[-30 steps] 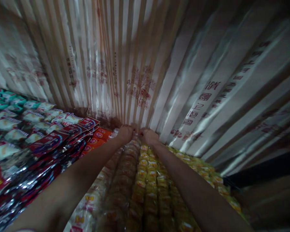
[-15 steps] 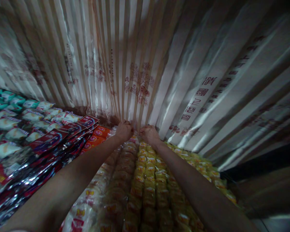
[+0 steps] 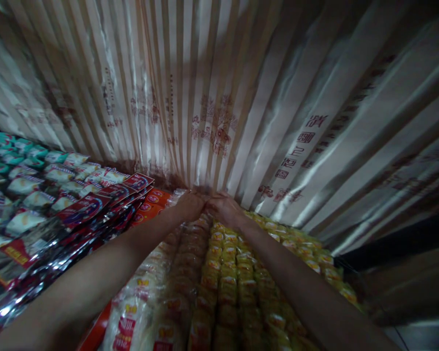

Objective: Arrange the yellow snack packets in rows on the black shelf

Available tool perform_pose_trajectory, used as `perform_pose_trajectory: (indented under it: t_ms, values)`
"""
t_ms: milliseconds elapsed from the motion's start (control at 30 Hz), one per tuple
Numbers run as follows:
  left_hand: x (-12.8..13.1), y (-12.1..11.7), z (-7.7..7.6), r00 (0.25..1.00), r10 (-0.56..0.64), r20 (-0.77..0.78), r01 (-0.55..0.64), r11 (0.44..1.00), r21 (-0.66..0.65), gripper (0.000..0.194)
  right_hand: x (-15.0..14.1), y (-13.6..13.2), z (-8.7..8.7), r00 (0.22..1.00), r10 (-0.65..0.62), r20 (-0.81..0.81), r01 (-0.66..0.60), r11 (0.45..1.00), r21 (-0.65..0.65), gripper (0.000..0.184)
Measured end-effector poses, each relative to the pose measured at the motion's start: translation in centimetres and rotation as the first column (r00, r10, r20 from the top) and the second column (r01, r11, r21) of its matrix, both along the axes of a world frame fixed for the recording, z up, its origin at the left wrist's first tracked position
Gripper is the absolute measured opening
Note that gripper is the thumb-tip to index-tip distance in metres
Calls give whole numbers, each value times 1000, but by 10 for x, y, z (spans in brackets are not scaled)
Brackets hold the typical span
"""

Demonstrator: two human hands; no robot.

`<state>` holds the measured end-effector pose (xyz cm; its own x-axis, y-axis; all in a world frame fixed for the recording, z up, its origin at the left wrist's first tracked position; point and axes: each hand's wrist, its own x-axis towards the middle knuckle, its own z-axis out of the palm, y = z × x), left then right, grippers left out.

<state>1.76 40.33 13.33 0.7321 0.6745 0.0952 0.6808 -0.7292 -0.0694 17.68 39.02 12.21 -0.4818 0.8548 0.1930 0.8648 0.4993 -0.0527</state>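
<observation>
My left hand [image 3: 190, 204] and my right hand [image 3: 225, 208] meet at the far end of the packet rows, close to the printed backing sheet [image 3: 212, 73]. The fingers of both are curled; whatever lies in them is hidden or too small to make out. Beneath them run rows of clear-wrapped brown packets [image 3: 190, 261], and to their right lie yellow packets [image 3: 229, 273]. White-wrapped packets with red labels [image 3: 126, 326] sit nearer, inside my left forearm.
Further left are stacked dark red shiny bags [image 3: 82, 209], an orange box [image 3: 149, 202] and several white and green packets [image 3: 25, 183]. The pleated sheet with red print rises behind everything. A dark bar [image 3: 395, 239] crosses at the right.
Both hands have come closer together and dropped slightly, so they now touch or overlap. The view has shifted a little, moving the goods on the left rightward.
</observation>
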Motion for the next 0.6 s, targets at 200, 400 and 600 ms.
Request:
perform_pose_trajectory:
  t_ms: [200, 400, 600]
  values:
    - [1, 5, -5, 992, 108, 60, -102, 991, -86, 21, -3, -2, -2, 998, -66, 18, 67, 996, -54, 15]
    - [1, 3, 0, 990, 100, 95, -102, 994, 23, 21, -14, -11, 4, 968, -236, 84, 234, 972, 30, 22]
    - [-10, -4, -3, 989, 75, 129, -89, 991, 103, 21, -19, -17, 7, 953, -298, 57, 299, 954, -2, 24]
